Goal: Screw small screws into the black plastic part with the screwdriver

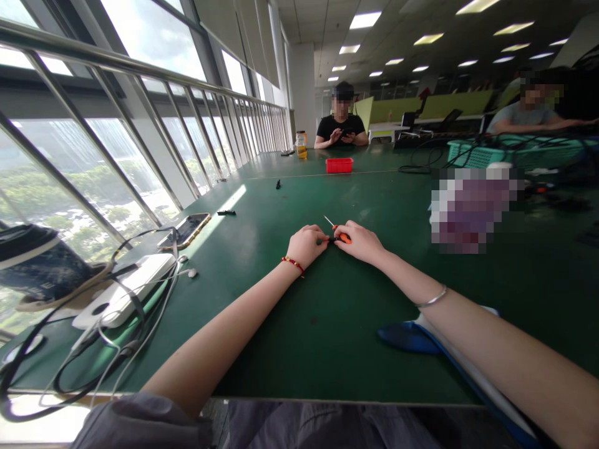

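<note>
Above the middle of the green table (pixel 281 324), my two hands meet over a small black part (pixel 332 240). My left hand (pixel 306 245) is closed, its fingertips pinching the left end of that part. A screwdriver (pixel 344 237) with an orange and black handle lies in my right hand (pixel 359 242), its thin metal shaft pointing up and left, away from the part. The fingers of my right hand are closed and also touch the black part. What kind of part it is, I cannot make out.
At left lie a phone (pixel 186 231), a white power strip (pixel 126 290) with tangled cables, and a dark cup (pixel 42 262). Small black pieces (pixel 226 212) and a red tray (pixel 339 165) are farther off. A teal basket (pixel 472 153) stands right; a person (pixel 342 121) sits opposite.
</note>
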Demonstrator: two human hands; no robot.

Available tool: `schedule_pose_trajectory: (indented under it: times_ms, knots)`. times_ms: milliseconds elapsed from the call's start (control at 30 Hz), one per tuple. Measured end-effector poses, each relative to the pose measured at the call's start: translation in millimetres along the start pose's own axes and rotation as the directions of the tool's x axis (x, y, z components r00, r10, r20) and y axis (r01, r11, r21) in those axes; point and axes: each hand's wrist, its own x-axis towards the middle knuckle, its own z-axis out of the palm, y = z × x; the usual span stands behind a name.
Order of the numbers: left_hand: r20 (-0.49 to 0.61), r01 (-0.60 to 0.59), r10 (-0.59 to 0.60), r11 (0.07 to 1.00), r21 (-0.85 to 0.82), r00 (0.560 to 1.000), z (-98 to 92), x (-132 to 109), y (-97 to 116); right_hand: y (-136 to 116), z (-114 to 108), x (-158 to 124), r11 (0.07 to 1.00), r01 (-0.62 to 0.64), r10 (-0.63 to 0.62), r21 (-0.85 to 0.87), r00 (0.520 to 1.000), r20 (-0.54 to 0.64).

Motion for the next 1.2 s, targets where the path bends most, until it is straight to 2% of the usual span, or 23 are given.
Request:
schedule_pose_trajectory:
  times_ms: [133, 300, 600, 733, 900, 1000, 1200]
  knots:
    - [0.03, 0.066, -0.064, 0.996, -0.053, 0.997, -2.0, -0.5, 1.0, 2.0, 0.8, 0.7, 1.0, 0.017, -0.017, -0.001, 1.0, 0.004]
    - [0.051, 0.079, -0.075, 0.993, -0.088, 0.996, -3.2, -0.2, 2.0, 3.0, 1.1, 1.1, 1.0, 0.021, -0.021, -0.001, 1.0, 0.006]
    - [0.017, 0.092, -0.091, 0.994, -0.055, 0.996, -2.7, -1.0, 1.6, 3.0, 1.0, 1.2, 1.0, 0.018, -0.018, -0.001, 1.0, 0.012]
    - [0.01, -0.011, 0.01, 0.995, 0.102, 1.0, -3.9, -0.9, 3.8, 2.6, 0.6, 0.9, 1.0, 0.026, -0.026, 0.0, 1.0, 0.008]
    - [0.061, -0.156, 0.145, 0.948, 0.279, 0.988, -8.0, 0.0, 8.9, 2.1, -0.3, 0.9, 1.0, 0.029, -0.029, -0.011, 1.0, 0.012]
    - [0.088, -0.186, 0.167, 0.936, 0.298, 0.982, -9.1, 0.4, 10.6, 1.8, -0.6, 0.7, 1.0, 0.029, -0.029, -0.007, 1.0, 0.012]
    - [0.079, -0.154, 0.138, 0.951, 0.268, 0.987, -6.9, 1.0, 6.6, 1.5, -0.2, 0.3, 1.0, 0.031, -0.031, 0.001, 1.0, 0.004]
